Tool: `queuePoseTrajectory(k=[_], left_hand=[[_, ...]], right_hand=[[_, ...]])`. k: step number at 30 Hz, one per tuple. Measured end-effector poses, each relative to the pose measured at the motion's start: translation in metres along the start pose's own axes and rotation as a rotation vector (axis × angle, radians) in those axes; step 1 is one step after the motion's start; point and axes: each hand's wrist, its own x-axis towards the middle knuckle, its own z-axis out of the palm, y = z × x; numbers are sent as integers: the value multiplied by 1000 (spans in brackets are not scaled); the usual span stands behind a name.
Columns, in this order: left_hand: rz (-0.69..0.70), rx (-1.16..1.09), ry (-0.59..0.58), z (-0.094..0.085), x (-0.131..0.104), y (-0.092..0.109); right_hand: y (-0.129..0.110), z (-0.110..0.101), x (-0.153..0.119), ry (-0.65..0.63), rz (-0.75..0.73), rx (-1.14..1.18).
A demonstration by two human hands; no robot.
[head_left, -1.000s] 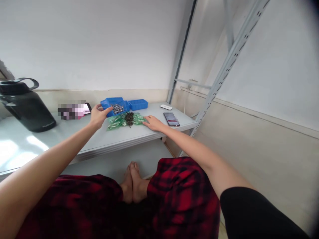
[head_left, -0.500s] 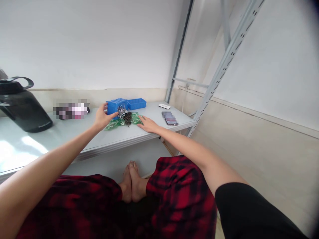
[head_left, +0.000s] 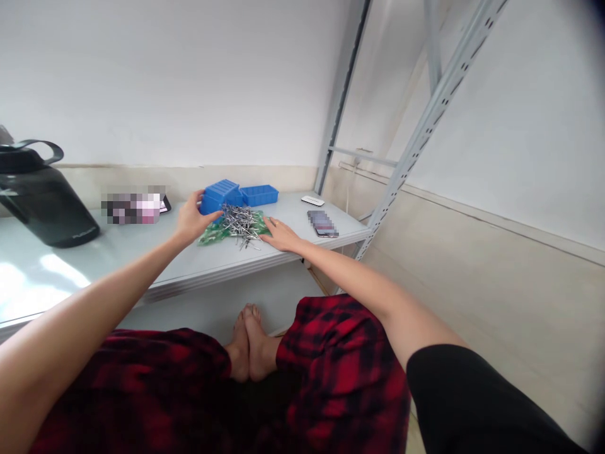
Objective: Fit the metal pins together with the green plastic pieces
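My left hand (head_left: 193, 219) grips a blue bin (head_left: 221, 194), which is tipped on its side with its opening toward the right. Silvery nail-like pieces (head_left: 242, 221) lie in a loose heap at its mouth, on top of a green plastic bag (head_left: 212, 234) spread on the shelf. My right hand (head_left: 280, 236) rests at the right edge of the bag, fingers stretched out and holding nothing. Behind the heap a second blue bin (head_left: 259, 196) stands upright on the shelf.
A dark bottle (head_left: 50, 202) stands on the shelf (head_left: 127, 249) at the left, with a blurred pink and black item (head_left: 135, 208) beside it. At the right lie a phone (head_left: 322, 224) and a small white object (head_left: 312, 201). A metal upright (head_left: 416, 148) rises at the right end.
Many more silvery pieces have spilled from the tilted bin and now cover the dark pieces on the bag. The bin in my left hand has tipped further. My right hand has hardly moved.
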Motion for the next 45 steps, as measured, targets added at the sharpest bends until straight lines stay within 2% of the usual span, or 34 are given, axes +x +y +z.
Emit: queuePoseTrajectory(k=[8, 14, 16, 18, 20, 23, 27, 30, 35, 45], left_hand=[[122, 80, -31, -7, 5, -5], [153, 95, -20, -15, 8, -7], [163, 96, -20, -16, 8, -8], [175, 98, -27, -17, 8, -8], [186, 101, -31, -18, 7, -9], [197, 105, -19, -19, 6, -9], [213, 97, 3, -23, 5, -8], [247, 98, 12, -26, 3, -8], [279, 94, 22, -32, 0, -10], [205, 22, 78, -31, -9, 8]], right_hand=[[4, 4, 1, 52, -51, -22], [3, 1, 0, 45, -56, -29], [3, -2, -2, 94, -82, -34], [3, -8, -5, 191, -181, -66], [0, -13, -11, 247, -363, -129], [-10, -16, -22, 170, -624, -232], [-29, -10, -28, 60, -781, -309], [-37, -4, -24, 82, -718, -287], [-36, 1, -19, 87, -625, -235], [-41, 2, -18, 48, -483, -187]])
